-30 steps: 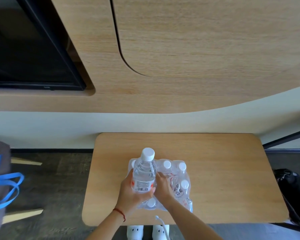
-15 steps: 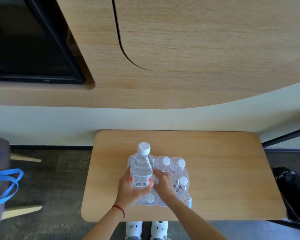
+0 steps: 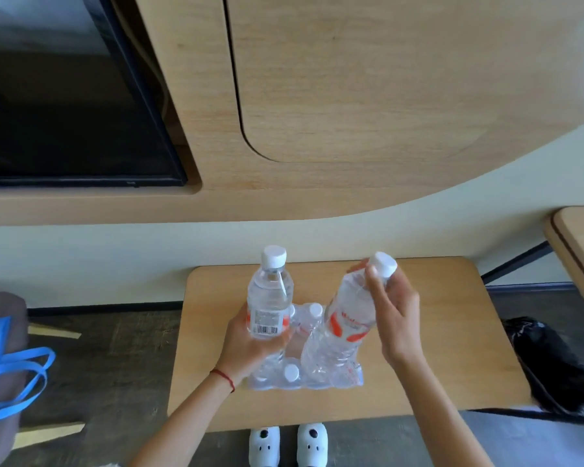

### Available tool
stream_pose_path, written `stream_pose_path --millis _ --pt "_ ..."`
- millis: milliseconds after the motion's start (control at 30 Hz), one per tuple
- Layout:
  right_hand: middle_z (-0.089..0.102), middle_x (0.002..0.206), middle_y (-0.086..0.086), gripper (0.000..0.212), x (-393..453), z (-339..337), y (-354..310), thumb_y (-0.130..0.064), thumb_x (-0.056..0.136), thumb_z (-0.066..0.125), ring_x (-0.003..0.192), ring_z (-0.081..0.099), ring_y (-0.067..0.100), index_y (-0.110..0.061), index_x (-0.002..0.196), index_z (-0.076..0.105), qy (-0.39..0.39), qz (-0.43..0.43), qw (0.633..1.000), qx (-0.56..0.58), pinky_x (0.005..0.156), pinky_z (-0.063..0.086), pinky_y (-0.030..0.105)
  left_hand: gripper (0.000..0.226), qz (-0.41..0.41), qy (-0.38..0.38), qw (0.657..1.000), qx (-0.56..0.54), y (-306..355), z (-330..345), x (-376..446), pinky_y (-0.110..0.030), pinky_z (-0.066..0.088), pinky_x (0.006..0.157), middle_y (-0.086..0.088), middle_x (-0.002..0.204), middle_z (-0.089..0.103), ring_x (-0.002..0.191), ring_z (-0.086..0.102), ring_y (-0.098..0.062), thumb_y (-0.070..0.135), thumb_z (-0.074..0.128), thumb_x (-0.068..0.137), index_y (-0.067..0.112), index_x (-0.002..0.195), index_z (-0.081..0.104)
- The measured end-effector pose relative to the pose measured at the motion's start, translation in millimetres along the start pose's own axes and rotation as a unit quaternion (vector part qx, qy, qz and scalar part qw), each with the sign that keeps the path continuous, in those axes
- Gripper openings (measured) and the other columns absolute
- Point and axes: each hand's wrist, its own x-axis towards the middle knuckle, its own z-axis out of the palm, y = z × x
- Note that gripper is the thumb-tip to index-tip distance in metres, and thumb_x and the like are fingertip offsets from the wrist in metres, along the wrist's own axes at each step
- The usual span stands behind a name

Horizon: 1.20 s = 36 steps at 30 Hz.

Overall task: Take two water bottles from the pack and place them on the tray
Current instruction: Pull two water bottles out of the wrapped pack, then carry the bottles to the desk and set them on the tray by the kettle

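A shrink-wrapped pack of water bottles (image 3: 304, 379) lies on the wooden table (image 3: 435, 348). My left hand (image 3: 250, 345) grips the lower part of one clear bottle with a white cap (image 3: 270, 298), held upright above the pack's left side. My right hand (image 3: 393, 308) holds a second bottle (image 3: 348, 318) by its neck, tilted with the cap to the upper right and its base still among the pack's torn wrap. No tray is in view.
A dark screen (image 3: 64, 112) and wooden wall panel lie behind the table. A blue bag (image 3: 4, 369) hangs at the left, a black bag (image 3: 547, 362) sits at the table's right end. Another wooden surface (image 3: 580, 244) shows at the far right.
My right hand has pulled a second bottle up out of the pack and raised it to the right. My left hand lifted its bottle slightly higher.
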Motion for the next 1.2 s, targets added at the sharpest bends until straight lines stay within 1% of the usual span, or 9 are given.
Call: stream_pose_path --millis 133,300,467,667,767,900,967,1067,1200 --pt "0.067 0.073 -0.003 0.026 -9 -21 -48 -0.045 0.088 0.051 0.078 0.066 0.023 -0.027 0.074 0.062 0.079 0.031 0.995 0.045 0.072 0.054 0.037 0.055 0.043 -0.058 0.997 0.000 45 9 1 -0.020 0.058 0.068 0.003 0.084 0.074 0.080 0.071 -0.011 0.040 0.079 0.053 0.016 0.100 0.061" --pt "0.064 0.083 0.024 0.033 -46 -75 -76 -0.042 0.090 0.050 0.078 0.065 0.041 -0.012 0.081 0.060 0.155 0.015 0.988 0.016 0.073 0.056 0.049 0.055 0.080 -0.147 0.986 0.013 88 55 -6 -0.014 0.054 0.065 0.009 0.081 0.075 0.077 0.071 -0.006 0.041 0.080 0.051 0.018 0.098 0.063" --pt "0.067 0.076 -0.002 0.021 -81 -161 -85 -0.050 0.083 0.051 0.066 0.067 0.007 -0.033 0.076 0.059 0.247 0.000 0.969 -0.022 0.064 0.051 0.025 0.054 0.123 -0.216 0.967 0.053 121 133 -24 -0.016 0.055 0.066 0.009 0.077 0.074 0.076 0.071 -0.008 0.042 0.079 0.049 0.016 0.095 0.065" --pt "0.065 0.072 -0.005 0.019 -132 -288 -88 -0.043 0.088 0.054 0.060 0.063 0.001 -0.030 0.075 0.058 0.335 -0.011 0.942 -0.029 0.061 0.051 0.022 0.037 0.130 -0.286 0.947 0.064 156 258 -71 -0.007 0.050 0.060 0.022 0.074 0.073 0.071 0.069 0.003 0.040 0.076 0.052 0.029 0.085 0.066" --pt "0.064 0.071 -0.002 0.025 -160 -354 -90 -0.044 0.085 0.055 0.064 0.062 0.011 -0.020 0.079 0.059 0.369 -0.009 0.928 -0.042 0.065 0.051 0.032 0.034 0.120 -0.306 0.942 0.061 165 331 -98 -0.015 0.056 0.062 0.018 0.075 0.075 0.074 0.071 -0.004 0.039 0.079 0.052 0.034 0.083 0.067" --pt "0.066 0.071 -0.003 0.030 -194 -435 -95 -0.054 0.080 0.052 0.068 0.065 0.020 -0.025 0.074 0.059 0.410 -0.007 0.907 -0.097 0.072 0.055 0.044 0.027 0.126 -0.347 0.927 0.065 178 423 -130 -0.013 0.054 0.058 0.024 0.070 0.073 0.071 0.071 -0.001 0.019 0.083 0.066 0.039 0.076 0.067" --pt "0.066 0.073 0.001 0.037 -207 -472 -94 -0.057 0.078 0.052 0.071 0.066 0.025 -0.020 0.076 0.058 0.434 -0.004 0.894 -0.108 0.074 0.055 0.047 0.024 0.116 -0.368 0.921 0.055 187 464 -143 -0.014 0.056 0.059 0.020 0.070 0.074 0.072 0.071 -0.004 0.024 0.083 0.064 0.036 0.077 0.067" --pt "0.069 0.076 -0.002 0.036 -218 -525 -88 -0.059 0.077 0.051 0.072 0.068 0.016 -0.024 0.080 0.060 0.470 -0.001 0.875 -0.113 0.071 0.056 0.040 0.035 0.105 -0.403 0.908 0.031 200 519 -156 -0.024 0.059 0.068 0.006 0.077 0.074 0.079 0.071 -0.014 0.039 0.076 0.052 0.030 0.084 0.066" --pt "0.068 0.075 -0.012 0.022 -219 -589 -79 -0.059 0.077 0.049 0.072 0.068 0.007 -0.039 0.077 0.058 0.513 0.004 0.849 -0.126 0.069 0.055 0.029 0.028 0.124 -0.434 0.891 0.045 213 591 -158 -0.026 0.058 0.073 0.001 0.083 0.071 0.082 0.070 -0.020 0.024 0.081 0.062 0.027 0.085 0.065"
